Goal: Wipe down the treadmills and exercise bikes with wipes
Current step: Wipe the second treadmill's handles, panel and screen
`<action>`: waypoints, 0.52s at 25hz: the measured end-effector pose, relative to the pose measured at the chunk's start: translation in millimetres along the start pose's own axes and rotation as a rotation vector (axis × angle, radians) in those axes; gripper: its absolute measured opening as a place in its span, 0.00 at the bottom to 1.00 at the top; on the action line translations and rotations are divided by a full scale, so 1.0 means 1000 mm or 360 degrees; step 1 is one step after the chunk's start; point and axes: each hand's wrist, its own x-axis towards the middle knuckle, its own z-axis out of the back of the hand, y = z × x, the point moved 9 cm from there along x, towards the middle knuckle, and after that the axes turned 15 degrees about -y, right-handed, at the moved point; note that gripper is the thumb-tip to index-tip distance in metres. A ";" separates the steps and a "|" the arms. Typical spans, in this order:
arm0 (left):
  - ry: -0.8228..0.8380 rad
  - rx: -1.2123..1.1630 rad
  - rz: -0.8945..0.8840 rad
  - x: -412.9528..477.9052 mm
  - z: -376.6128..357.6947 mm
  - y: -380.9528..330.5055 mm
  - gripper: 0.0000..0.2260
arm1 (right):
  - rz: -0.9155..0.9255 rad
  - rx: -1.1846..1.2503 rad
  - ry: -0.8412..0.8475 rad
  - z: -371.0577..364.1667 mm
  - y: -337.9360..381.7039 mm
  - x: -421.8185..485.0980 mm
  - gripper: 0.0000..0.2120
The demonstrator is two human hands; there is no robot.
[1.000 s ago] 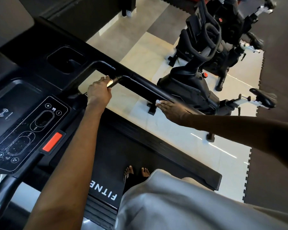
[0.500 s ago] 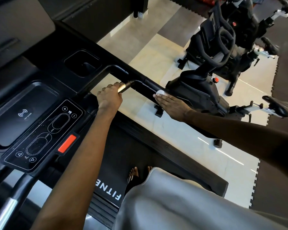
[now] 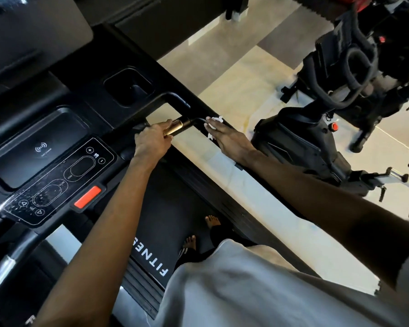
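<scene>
- The crumpled white wipe [image 3: 214, 119] lies on the black treadmill handrail [image 3: 187, 103], pressed under the flat, straight-fingered right grip [image 3: 227, 140].
- The left grip [image 3: 151, 142] curls round the brass-coloured metal handle [image 3: 176, 127].
- A black exercise bike [image 3: 300, 142] stands on the floor beyond the rail.

Treadmill belt [image 3: 175, 208]: bore white capitals "FITNES", upside down (any further letters hidden by clothing). Control panel [image 3: 57, 182]: carried plus and minus signs and triangle arrows; small captions were illegible. Recessed tray [image 3: 21, 161]: showed a wireless-wave symbol; its caption was unreadable.
</scene>
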 end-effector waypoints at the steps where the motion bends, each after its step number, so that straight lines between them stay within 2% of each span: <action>1: -0.0016 -0.0004 -0.0001 -0.002 0.001 0.000 0.24 | -0.0056 0.0065 -0.0049 0.004 -0.001 0.004 0.24; 7: -0.0215 0.0033 -0.0061 -0.010 0.006 -0.006 0.23 | -0.0327 0.0547 -0.0336 0.016 -0.030 0.003 0.17; 13: -0.0212 0.0061 0.0024 -0.010 0.002 -0.004 0.24 | -0.0426 0.0696 -0.0322 0.014 -0.038 0.013 0.14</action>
